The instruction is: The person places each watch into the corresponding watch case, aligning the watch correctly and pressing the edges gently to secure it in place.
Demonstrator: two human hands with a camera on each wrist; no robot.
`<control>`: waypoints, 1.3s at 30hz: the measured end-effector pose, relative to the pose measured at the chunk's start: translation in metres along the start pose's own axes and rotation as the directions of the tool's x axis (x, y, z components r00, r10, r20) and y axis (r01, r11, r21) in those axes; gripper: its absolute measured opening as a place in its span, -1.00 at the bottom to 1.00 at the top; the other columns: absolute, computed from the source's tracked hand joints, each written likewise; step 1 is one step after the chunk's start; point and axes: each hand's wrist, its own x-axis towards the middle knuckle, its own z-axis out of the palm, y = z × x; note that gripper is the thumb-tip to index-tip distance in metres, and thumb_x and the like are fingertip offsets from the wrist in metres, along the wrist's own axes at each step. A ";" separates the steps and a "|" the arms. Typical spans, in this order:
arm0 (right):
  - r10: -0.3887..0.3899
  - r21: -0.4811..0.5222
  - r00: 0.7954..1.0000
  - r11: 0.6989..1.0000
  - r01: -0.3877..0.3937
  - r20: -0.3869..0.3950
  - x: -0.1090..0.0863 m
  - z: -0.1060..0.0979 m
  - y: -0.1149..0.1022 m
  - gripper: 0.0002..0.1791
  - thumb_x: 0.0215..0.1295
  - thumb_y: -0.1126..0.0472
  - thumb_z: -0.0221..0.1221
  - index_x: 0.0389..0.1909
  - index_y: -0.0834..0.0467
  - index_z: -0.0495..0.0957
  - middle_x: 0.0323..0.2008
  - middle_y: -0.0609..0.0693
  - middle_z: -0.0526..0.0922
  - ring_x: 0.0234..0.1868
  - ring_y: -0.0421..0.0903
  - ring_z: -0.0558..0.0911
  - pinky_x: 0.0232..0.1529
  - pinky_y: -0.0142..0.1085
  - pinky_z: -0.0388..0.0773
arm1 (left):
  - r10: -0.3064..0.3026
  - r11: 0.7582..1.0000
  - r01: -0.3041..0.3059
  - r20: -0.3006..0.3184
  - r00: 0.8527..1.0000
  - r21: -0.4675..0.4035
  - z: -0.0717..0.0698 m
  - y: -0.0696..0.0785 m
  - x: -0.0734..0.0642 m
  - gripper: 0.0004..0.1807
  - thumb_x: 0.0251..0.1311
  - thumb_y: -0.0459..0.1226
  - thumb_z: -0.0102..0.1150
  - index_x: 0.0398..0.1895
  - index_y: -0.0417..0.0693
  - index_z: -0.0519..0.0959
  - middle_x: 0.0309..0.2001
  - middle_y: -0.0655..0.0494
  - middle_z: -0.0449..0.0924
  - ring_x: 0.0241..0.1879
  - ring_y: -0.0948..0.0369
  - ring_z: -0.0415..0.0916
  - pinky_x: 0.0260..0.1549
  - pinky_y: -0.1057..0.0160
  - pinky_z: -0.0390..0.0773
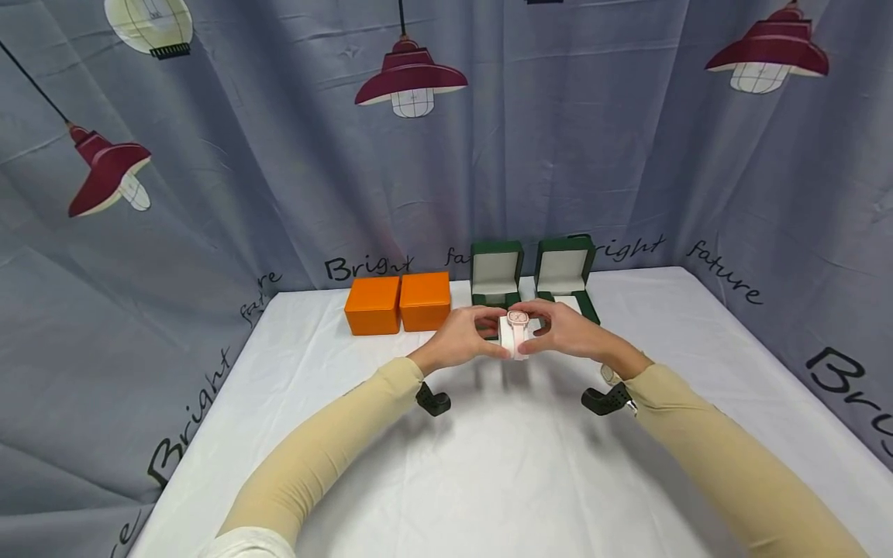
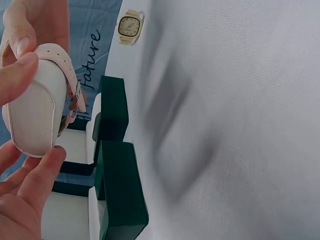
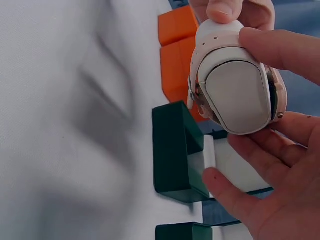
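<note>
Okay, head view: holding pink watch (image 1: 518, 318) on white cushion (image 1: 505, 336) near frame centre, pinching with left hand (image 1: 460, 335) and right hand (image 1: 568, 333), both half-curled from opposite sides. Seeing open green boxes (image 1: 497, 269) close beyond, orange boxes (image 1: 373, 308) to the left; finding roomy white tablecloth (image 1: 516, 457) at lower centre. Left wrist: gripping cushion edges, left of frame; probably working best by squeezing evenly. Spotting gold watch (image 2: 129, 26) near tablecloth edge, upper left. Right wrist: touching strap (image 3: 204, 52) with thumb (image 3: 282, 47), spreading lower fingers (image 3: 262, 156); likely needing firmer support there, minding green box edges, lower centre.
</note>
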 end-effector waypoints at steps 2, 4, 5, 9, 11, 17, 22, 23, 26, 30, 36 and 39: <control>-0.004 -0.019 1.000 1.000 0.004 0.003 0.001 0.000 -0.002 -0.16 0.12 0.10 0.47 0.43 0.12 0.35 0.35 0.11 0.41 0.24 0.09 0.50 0.20 -0.01 0.55 | 0.003 1.000 -0.003 -0.005 1.000 0.007 -0.001 -0.001 -0.001 -0.21 -0.09 -0.21 0.63 0.30 -0.07 0.53 0.14 0.11 0.61 0.02 0.23 0.65 0.00 0.32 0.64; -0.015 -0.042 1.000 0.999 0.015 0.003 0.002 0.001 -0.004 -0.18 0.11 0.10 0.48 0.41 0.08 0.38 0.36 0.07 0.40 0.21 0.06 0.51 0.19 0.01 0.55 | 0.007 1.000 -0.007 -0.008 1.000 0.014 -0.002 -0.001 -0.001 -0.20 -0.11 -0.21 0.64 0.29 -0.09 0.53 0.12 0.09 0.62 0.00 0.23 0.65 -0.01 0.33 0.64; -0.023 -0.051 1.000 0.998 0.023 0.004 0.002 0.001 -0.005 -0.19 0.11 0.10 0.48 0.40 0.06 0.40 0.36 0.05 0.40 0.20 0.05 0.51 0.21 0.03 0.53 | 0.010 1.000 -0.009 -0.010 1.000 0.023 -0.003 -0.002 -0.001 -0.20 -0.12 -0.21 0.65 0.29 -0.10 0.53 0.11 0.09 0.62 -0.01 0.23 0.65 -0.01 0.34 0.65; -0.061 -0.122 0.998 0.991 0.062 0.016 0.003 0.001 -0.010 -0.24 0.11 0.07 0.48 0.36 0.03 0.44 0.29 0.01 0.44 0.16 0.06 0.48 0.24 0.09 0.48 | 0.001 0.999 0.000 -0.014 1.000 0.045 -0.004 -0.003 0.000 -0.17 -0.15 -0.19 0.66 0.29 -0.10 0.53 0.06 0.10 0.63 -0.04 0.22 0.65 -0.05 0.34 0.66; -0.067 -0.146 0.997 0.987 0.070 0.027 0.003 0.000 -0.012 -0.25 0.12 0.05 0.47 0.35 0.03 0.45 0.25 0.01 0.46 0.14 0.10 0.48 0.22 0.10 0.49 | -0.007 0.999 0.007 -0.011 1.000 0.048 -0.004 -0.002 0.000 -0.17 -0.16 -0.18 0.67 0.29 -0.10 0.53 0.02 0.11 0.64 -0.05 0.22 0.66 -0.06 0.34 0.66; -0.085 -0.144 0.996 0.986 0.088 0.025 0.001 -0.005 -0.018 -0.26 0.20 0.06 0.43 0.39 0.13 0.43 0.15 0.05 0.51 0.06 0.10 0.53 0.15 0.01 0.56 | 0.003 1.000 -0.003 -0.001 1.000 0.024 -0.006 0.002 0.003 -0.18 -0.18 -0.18 0.67 0.25 -0.14 0.55 -0.04 0.11 0.67 -0.07 0.20 0.68 -0.08 0.35 0.67; -0.098 -0.176 0.995 0.980 0.098 0.007 0.000 -0.005 -0.022 -0.31 0.20 0.09 0.43 0.35 0.12 0.48 0.08 0.04 0.52 0.06 0.13 0.53 0.17 0.06 0.54 | 0.002 0.999 -0.003 0.004 1.000 0.035 -0.006 0.004 0.004 -0.18 -0.18 -0.15 0.68 0.24 -0.14 0.56 -0.08 0.15 0.68 -0.11 0.26 0.68 -0.09 0.35 0.67; -0.099 -0.190 0.995 0.977 0.098 0.004 0.000 -0.005 -0.022 -0.32 0.19 0.09 0.44 0.34 0.12 0.49 0.08 0.03 0.52 0.05 0.12 0.53 0.17 0.08 0.53 | 0.000 0.999 0.000 0.006 1.000 0.035 -0.007 0.004 0.004 -0.19 -0.18 -0.14 0.68 0.23 -0.14 0.57 -0.09 0.16 0.69 -0.13 0.27 0.68 -0.09 0.35 0.67; -0.095 -0.242 0.995 0.966 0.092 -0.003 0.000 -0.001 -0.026 -0.36 0.18 0.10 0.44 0.31 0.08 0.53 0.11 -0.01 0.52 0.05 0.04 0.53 0.16 0.07 0.53 | -0.007 0.999 0.007 0.007 1.000 0.034 -0.007 0.001 0.004 -0.20 -0.18 -0.12 0.68 0.22 -0.13 0.58 -0.11 0.16 0.69 -0.15 0.28 0.69 -0.10 0.34 0.67; -0.113 -0.323 0.994 0.941 0.105 -0.007 -0.002 0.003 -0.032 -0.35 0.18 0.11 0.44 0.31 0.07 0.53 0.18 -0.01 0.51 0.07 -0.02 0.52 0.12 0.00 0.53 | -0.015 1.000 0.015 0.005 1.000 0.021 -0.008 -0.002 0.004 -0.22 -0.18 -0.12 0.67 0.21 -0.11 0.59 -0.11 0.13 0.70 -0.16 0.27 0.70 -0.10 0.33 0.67; -0.149 -0.362 0.989 0.922 0.134 -0.013 -0.003 0.005 -0.032 -0.33 0.18 0.08 0.44 0.33 0.08 0.51 0.19 0.01 0.50 0.06 0.00 0.53 0.04 -0.02 0.56 | -0.025 1.000 0.024 -0.012 1.000 -0.020 -0.007 -0.005 0.005 -0.24 -0.17 -0.13 0.67 0.20 -0.08 0.60 -0.12 0.11 0.71 -0.17 0.26 0.70 -0.11 0.32 0.68; -0.144 -0.295 0.989 0.946 0.131 -0.023 -0.004 0.004 -0.026 -0.34 0.23 0.04 0.41 0.34 0.09 0.50 0.22 0.03 0.49 0.07 0.00 0.55 0.09 0.04 0.56 | -0.019 1.000 0.019 -0.018 1.000 -0.017 -0.006 -0.006 0.004 -0.23 -0.17 -0.12 0.67 0.21 -0.07 0.60 -0.13 0.12 0.71 -0.17 0.25 0.69 -0.11 0.32 0.68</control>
